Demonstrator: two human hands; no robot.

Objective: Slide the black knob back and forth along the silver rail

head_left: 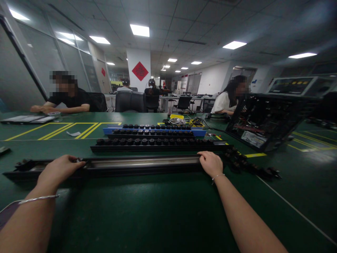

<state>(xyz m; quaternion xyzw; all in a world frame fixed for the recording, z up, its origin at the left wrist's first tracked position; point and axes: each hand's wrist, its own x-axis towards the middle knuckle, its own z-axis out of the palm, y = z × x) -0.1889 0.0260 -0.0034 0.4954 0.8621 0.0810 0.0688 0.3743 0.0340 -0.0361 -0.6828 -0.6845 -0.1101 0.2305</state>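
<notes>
A long black channel-shaped rail (pixel 147 162) lies across the green table in front of me, a bright metal strip along its inside. My left hand (pixel 60 169) reaches over the rail's left part, thumb and fingers pinched together. A small shiny bit shows at those fingertips, too small to name. My right hand (pixel 211 163) grips the rail near its right end, fingers bent over the far edge. Dark small parts (pixel 23 163) sit in the rail's left end. Just behind lies another black rail (pixel 158 147) with a row of round black parts (pixel 144 141).
Farther back is a blue rail (pixel 198 133) with more round parts. A metal dish (pixel 177 121) and cables stand behind it. Loose black parts (pixel 252 167) lie at right, near an open computer case (pixel 263 123). People sit at the table's far left and right.
</notes>
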